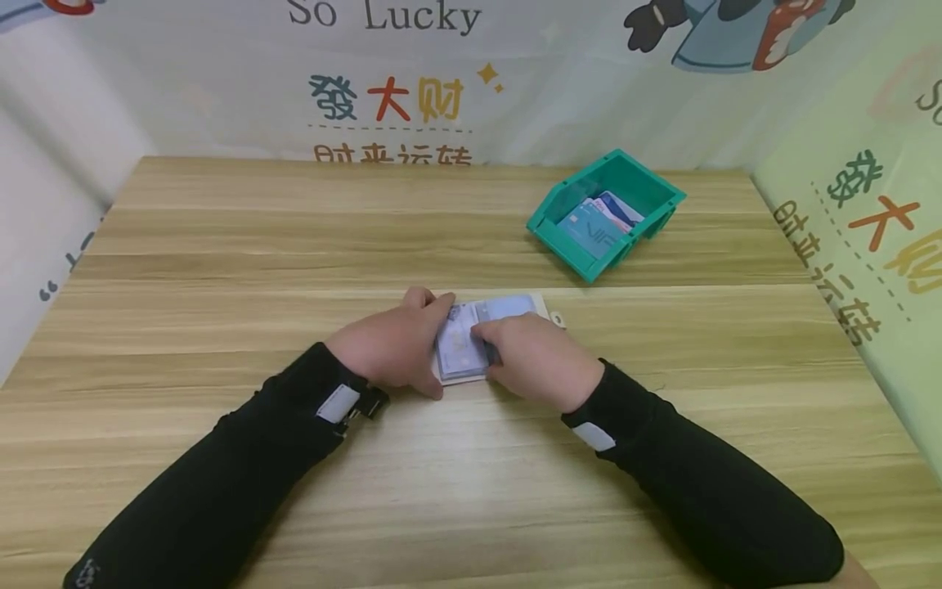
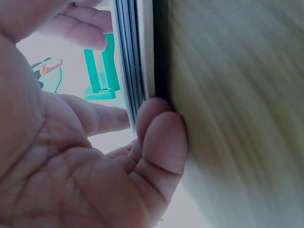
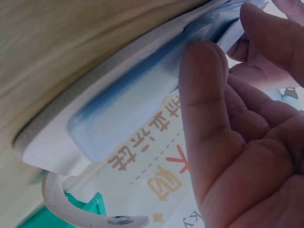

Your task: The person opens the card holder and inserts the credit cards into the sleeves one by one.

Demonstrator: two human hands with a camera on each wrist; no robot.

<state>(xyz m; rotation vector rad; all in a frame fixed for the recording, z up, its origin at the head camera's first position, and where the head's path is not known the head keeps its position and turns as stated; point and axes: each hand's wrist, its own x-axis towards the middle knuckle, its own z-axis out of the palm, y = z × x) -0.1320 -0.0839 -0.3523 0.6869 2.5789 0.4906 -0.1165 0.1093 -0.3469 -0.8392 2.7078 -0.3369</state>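
Note:
A small card holder [image 1: 458,342] with clear sleeves lies opened on the table in the head view. My left hand [image 1: 397,339] grips its left end, thumb at the near edge and fingers at the far edge. The left wrist view shows its stacked pages [image 2: 129,57] edge-on over a thick pale cover [image 2: 148,52], with fingertips at the cover's edge. My right hand [image 1: 540,356] has its index finger and thumb at a sleeve near the middle, pinching it. In the right wrist view a clear bluish sleeve [image 3: 118,121] lies over the cover, beside a pale curved loop [image 3: 59,202].
A green bin [image 1: 666,195] stands at the back right of the wooden table [image 1: 294,237]. Several cards [image 1: 592,227] lie inside it. A printed cloth [image 1: 545,98] hangs behind the table and along its sides.

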